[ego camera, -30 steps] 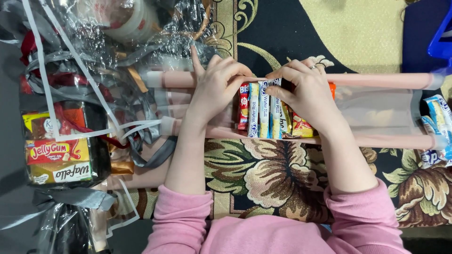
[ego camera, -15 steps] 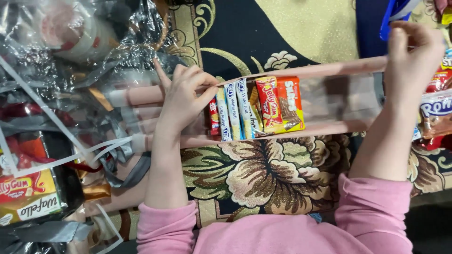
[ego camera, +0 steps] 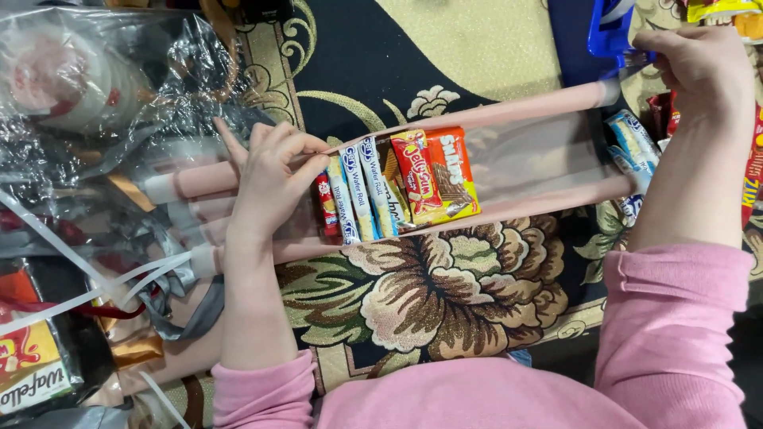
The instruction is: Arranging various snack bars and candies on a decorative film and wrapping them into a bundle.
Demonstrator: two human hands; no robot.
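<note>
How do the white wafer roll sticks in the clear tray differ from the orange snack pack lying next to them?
The white wafer roll sticks are slim and narrow; the orange snack pack is broad and flat. The sticks are white with blue print, the pack orange, red and yellow. The sticks lie close by the fingers of the left hand, while the pack lies farther from it. Both lie side by side across the clear pink-edged tray, with their long sides running the same way.
</note>
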